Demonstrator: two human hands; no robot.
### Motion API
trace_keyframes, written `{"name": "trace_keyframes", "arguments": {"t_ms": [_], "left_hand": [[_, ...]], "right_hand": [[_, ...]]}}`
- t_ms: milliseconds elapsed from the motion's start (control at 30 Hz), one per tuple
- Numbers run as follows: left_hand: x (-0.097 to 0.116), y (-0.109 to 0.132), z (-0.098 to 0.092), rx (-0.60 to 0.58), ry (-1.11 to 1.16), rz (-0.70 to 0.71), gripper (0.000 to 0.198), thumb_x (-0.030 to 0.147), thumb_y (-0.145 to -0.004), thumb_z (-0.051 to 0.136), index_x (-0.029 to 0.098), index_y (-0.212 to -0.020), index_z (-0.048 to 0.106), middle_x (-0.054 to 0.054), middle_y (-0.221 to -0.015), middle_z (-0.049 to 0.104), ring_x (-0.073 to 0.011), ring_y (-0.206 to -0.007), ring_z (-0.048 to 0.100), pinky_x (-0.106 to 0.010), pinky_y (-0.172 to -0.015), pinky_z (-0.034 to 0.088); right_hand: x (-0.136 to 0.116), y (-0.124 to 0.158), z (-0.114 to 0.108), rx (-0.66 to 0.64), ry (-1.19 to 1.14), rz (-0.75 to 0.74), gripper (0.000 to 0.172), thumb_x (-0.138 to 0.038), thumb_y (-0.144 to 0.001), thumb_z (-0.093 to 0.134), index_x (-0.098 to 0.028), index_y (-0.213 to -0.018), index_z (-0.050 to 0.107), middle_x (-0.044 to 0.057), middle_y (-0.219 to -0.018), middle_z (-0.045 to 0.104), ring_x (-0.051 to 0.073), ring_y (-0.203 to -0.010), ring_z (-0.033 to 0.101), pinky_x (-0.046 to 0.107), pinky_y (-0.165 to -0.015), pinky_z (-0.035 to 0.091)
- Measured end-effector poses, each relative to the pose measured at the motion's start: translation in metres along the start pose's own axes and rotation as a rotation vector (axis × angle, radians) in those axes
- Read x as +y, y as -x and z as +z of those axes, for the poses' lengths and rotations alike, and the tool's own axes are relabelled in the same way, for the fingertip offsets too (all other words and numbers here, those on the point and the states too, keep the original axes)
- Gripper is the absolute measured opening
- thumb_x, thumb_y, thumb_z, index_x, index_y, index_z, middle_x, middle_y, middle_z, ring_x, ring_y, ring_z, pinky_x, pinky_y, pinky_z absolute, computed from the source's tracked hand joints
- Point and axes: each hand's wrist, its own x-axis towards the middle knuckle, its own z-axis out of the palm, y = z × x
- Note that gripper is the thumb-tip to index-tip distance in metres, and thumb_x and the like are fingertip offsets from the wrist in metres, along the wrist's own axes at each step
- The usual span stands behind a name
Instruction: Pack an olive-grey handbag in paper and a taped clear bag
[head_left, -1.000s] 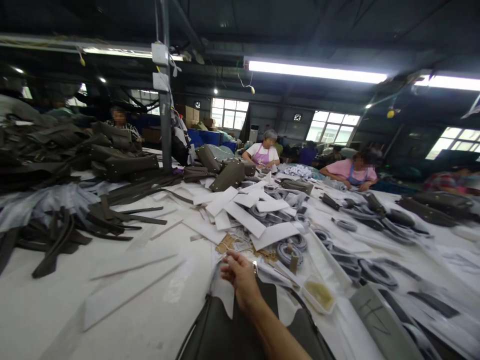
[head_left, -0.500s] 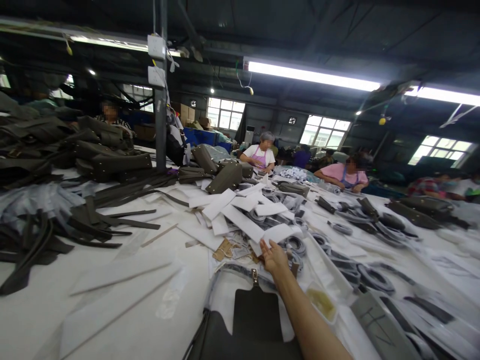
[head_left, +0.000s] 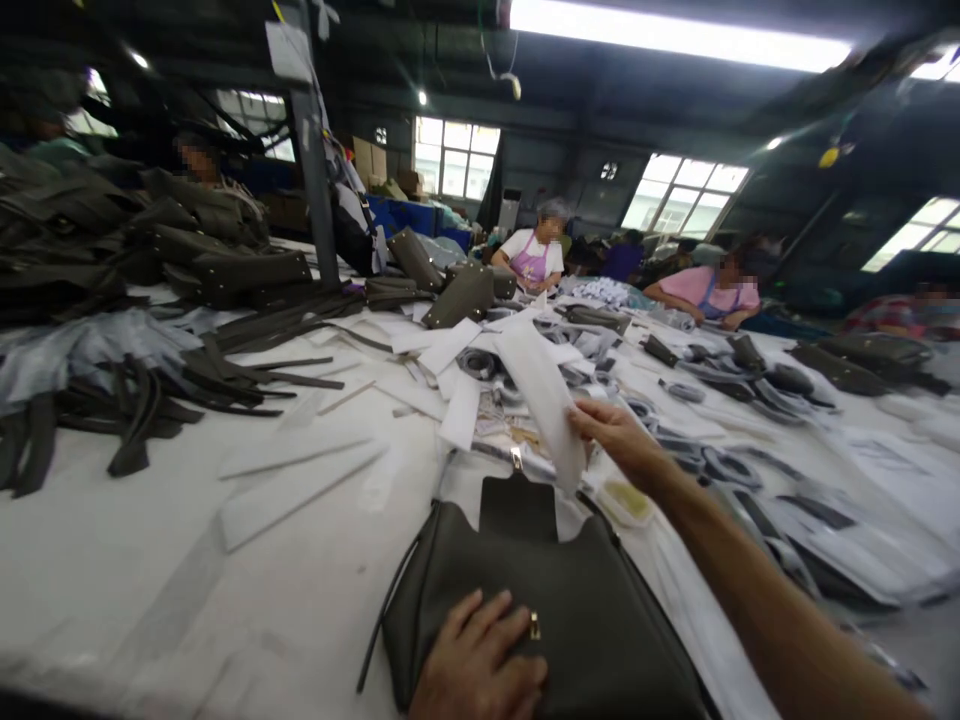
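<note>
A dark olive handbag [head_left: 592,600] lies in front of me, its flap [head_left: 517,505] laid back and a small gold clasp [head_left: 534,626] on its front. Flat on the bag's front rests my left hand [head_left: 480,660], fingers spread, holding nothing. My right hand [head_left: 611,430] pinches the edge of a white foam sheet [head_left: 541,395] between thumb and fingers, lifted just above the bag's far side. More white sheets [head_left: 460,410] lie in a loose pile beyond the bag, with wrapped coiled straps [head_left: 477,364] among them.
Dark straps [head_left: 142,410] and a heap of olive bags [head_left: 217,260] occupy the table's left side. A small tray with something yellowish [head_left: 626,502] sits right of the bag. A metal post [head_left: 315,190] rises behind. Co-workers [head_left: 534,255] sit across the table.
My right hand has taken a white foam sheet from the pile and raised it toward the bag. My left hand has come into view on the bag. The camera has tilted downward.
</note>
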Motion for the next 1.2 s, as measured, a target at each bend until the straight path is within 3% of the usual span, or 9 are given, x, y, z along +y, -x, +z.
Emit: {"name": "trace_keyframes", "arguments": {"t_ms": [67, 133, 233, 333, 467, 633, 933, 1100, 1200], "left_hand": [[0.011, -0.002, -0.005, -0.098, 0.086, -0.142, 0.012, 0.036, -0.092, 0.06, 0.033, -0.098, 0.07, 0.008, -0.123, 0.064, -0.016, -0.12, 0.056, -0.037, -0.104, 0.042], [0.02, -0.006, -0.011, -0.172, 0.149, -0.212, 0.012, 0.033, -0.091, 0.062, 0.033, -0.101, 0.069, 0.007, -0.124, 0.064, -0.0168, -0.12, 0.056, -0.038, -0.105, 0.039], [0.027, -0.011, -0.02, -0.207, 0.17, -0.275, 0.013, 0.031, -0.09, 0.063, 0.032, -0.101, 0.069, 0.004, -0.1, 0.07, -0.0149, -0.089, 0.065, -0.03, -0.08, 0.048], [0.031, -0.012, -0.03, -0.249, 0.124, -0.257, 0.019, 0.029, -0.094, 0.054, 0.03, -0.108, 0.067, 0.002, -0.078, 0.067, -0.0151, -0.064, 0.06, -0.027, -0.056, 0.042], [0.035, -0.008, -0.046, -0.18, 0.043, -0.167, 0.027, 0.025, -0.1, 0.042, 0.022, -0.113, 0.065, -0.002, -0.091, 0.069, -0.0173, -0.076, 0.063, -0.03, -0.065, 0.045], [0.034, -0.003, -0.061, -0.106, 0.071, -0.128, 0.029, 0.014, -0.1, 0.04, 0.016, -0.116, 0.064, -0.005, -0.108, 0.069, -0.0162, -0.098, 0.062, -0.032, -0.087, 0.045], [0.037, 0.003, -0.068, -0.135, 0.037, -0.167, 0.019, 0.005, -0.093, 0.049, 0.014, -0.101, 0.063, -0.005, -0.09, 0.063, -0.0161, -0.084, 0.056, -0.032, -0.079, 0.045], [0.053, -0.03, -0.084, -0.144, 0.0, -0.114, 0.011, 0.004, -0.089, 0.053, 0.013, -0.088, 0.058, -0.002, -0.075, 0.057, -0.0146, -0.071, 0.051, -0.029, -0.065, 0.042], [0.051, -0.054, -0.079, -0.173, 0.001, -0.069, 0.015, 0.012, -0.092, 0.053, 0.013, -0.104, 0.061, -0.007, -0.101, 0.065, -0.0177, -0.098, 0.059, -0.034, -0.086, 0.05]], "right_hand": [[-0.014, 0.029, -0.008, -0.272, 0.436, -0.049, 0.04, -0.048, -0.08, 0.072, -0.013, -0.099, 0.073, 0.004, -0.089, 0.068, 0.014, -0.077, 0.056, 0.022, -0.068, 0.04], [-0.014, 0.053, -0.007, -0.473, 0.704, -0.082, 0.041, -0.052, -0.089, 0.059, -0.017, -0.105, 0.073, 0.005, -0.1, 0.069, 0.02, -0.09, 0.059, 0.027, -0.078, 0.043], [0.014, 0.08, 0.005, -0.618, 0.919, -0.134, 0.034, -0.042, -0.093, 0.05, -0.021, -0.106, 0.073, 0.005, -0.105, 0.068, 0.022, -0.098, 0.06, 0.031, -0.087, 0.043], [0.059, 0.095, 0.018, -0.594, 1.033, -0.193, 0.031, -0.029, -0.094, 0.044, -0.02, -0.106, 0.071, 0.006, -0.104, 0.068, 0.021, -0.097, 0.06, 0.032, -0.089, 0.043], [0.097, 0.11, 0.024, -0.485, 1.077, -0.271, 0.035, -0.031, -0.1, 0.037, -0.018, -0.107, 0.068, 0.008, -0.101, 0.065, 0.019, -0.095, 0.059, 0.032, -0.09, 0.042], [0.087, 0.114, 0.024, -0.432, 1.156, -0.28, 0.033, -0.041, -0.099, 0.044, -0.024, -0.113, 0.069, 0.005, -0.103, 0.066, 0.02, -0.097, 0.061, 0.031, -0.091, 0.042], [0.084, 0.105, 0.018, -0.579, 1.244, -0.285, 0.033, -0.041, -0.1, 0.043, -0.03, -0.118, 0.068, 0.004, -0.104, 0.067, 0.021, -0.096, 0.063, 0.03, -0.083, 0.042], [0.094, 0.111, 0.024, -0.569, 1.241, -0.302, 0.036, -0.043, -0.101, 0.04, -0.031, -0.12, 0.067, 0.004, -0.099, 0.066, 0.021, -0.092, 0.063, 0.03, -0.079, 0.043], [0.101, 0.108, 0.019, -0.562, 1.152, -0.329, 0.038, -0.045, -0.101, 0.038, -0.031, -0.122, 0.067, 0.005, -0.103, 0.067, 0.021, -0.096, 0.063, 0.03, -0.084, 0.044]]}}
